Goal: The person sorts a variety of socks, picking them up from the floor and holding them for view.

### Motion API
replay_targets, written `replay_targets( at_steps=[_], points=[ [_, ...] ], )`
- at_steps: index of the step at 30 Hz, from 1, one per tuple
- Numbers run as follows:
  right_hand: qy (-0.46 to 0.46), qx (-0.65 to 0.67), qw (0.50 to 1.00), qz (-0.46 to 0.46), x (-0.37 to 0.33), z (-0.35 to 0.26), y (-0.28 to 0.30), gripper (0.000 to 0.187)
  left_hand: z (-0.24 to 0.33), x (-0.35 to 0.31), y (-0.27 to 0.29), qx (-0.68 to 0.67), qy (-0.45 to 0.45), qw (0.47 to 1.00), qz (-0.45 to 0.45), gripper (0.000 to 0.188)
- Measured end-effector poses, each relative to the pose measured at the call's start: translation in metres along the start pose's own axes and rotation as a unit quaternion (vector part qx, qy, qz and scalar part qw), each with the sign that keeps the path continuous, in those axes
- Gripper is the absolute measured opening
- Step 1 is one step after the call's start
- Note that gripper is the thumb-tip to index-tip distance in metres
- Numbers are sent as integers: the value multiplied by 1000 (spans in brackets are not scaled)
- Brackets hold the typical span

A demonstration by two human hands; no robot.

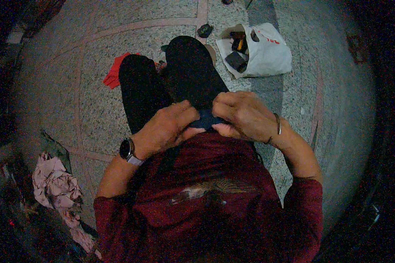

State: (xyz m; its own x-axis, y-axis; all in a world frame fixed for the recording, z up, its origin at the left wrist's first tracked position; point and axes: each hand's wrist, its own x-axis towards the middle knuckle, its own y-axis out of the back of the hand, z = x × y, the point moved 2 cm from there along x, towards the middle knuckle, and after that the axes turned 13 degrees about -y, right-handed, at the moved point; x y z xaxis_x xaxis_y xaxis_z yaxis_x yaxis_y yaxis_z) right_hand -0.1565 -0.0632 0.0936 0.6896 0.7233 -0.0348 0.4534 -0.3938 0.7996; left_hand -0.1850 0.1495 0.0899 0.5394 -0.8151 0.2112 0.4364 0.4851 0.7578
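A small dark blue piece (205, 119), which looks like cloth, lies over my lap between both hands. My left hand (169, 125), with a watch on its wrist, is closed on the piece's left side, thumb toward me and fingers curled. Opposite it, my right hand (243, 115) pinches the right side in the same way, a bracelet on that wrist. The two hands are a short gap apart, just above the hem of my maroon shirt (215, 162). My fingers cover the ends of the piece.
Beyond my right knee, a white plastic bag (272, 52) lies with its mouth toward my legs and dark items inside. Something red and flat (114, 73) is beside my left knee. A dark crumpled bit (205, 30) rests farther off. Pinkish crumpled material (56, 182) lies at lower left.
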Motion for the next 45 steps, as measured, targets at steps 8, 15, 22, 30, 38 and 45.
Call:
replay_targets(
  at_steps=[8, 15, 22, 30, 38, 45],
  points=[
    [-7, 31, 996, 79, 4, -8, 8, 24, 9, 9, 6, 59, 51, 993, 88, 33],
    [2, 72, 991, 111, 7, 8, 17, 28, -4, 6, 22, -20, 106, 976, 187, 33],
    [3, 43, 995, 92, 15, -3, 17, 29, -5, 13, 21, -22, 10, 991, 135, 37],
    [5, 1, 997, 72, 23, -3, 15, 26, -11, 13, 26, 94, 62, 994, -14, 28],
    [16, 50, 992, 115, 28, -2, 21, 21, -11, 15, 31, -5, -4, 991, 135, 28],
    [-1, -3, 998, 60, 34, 2, 14, 26, -20, 8, 31, 80, 73, 994, 32, 31]
  ],
)
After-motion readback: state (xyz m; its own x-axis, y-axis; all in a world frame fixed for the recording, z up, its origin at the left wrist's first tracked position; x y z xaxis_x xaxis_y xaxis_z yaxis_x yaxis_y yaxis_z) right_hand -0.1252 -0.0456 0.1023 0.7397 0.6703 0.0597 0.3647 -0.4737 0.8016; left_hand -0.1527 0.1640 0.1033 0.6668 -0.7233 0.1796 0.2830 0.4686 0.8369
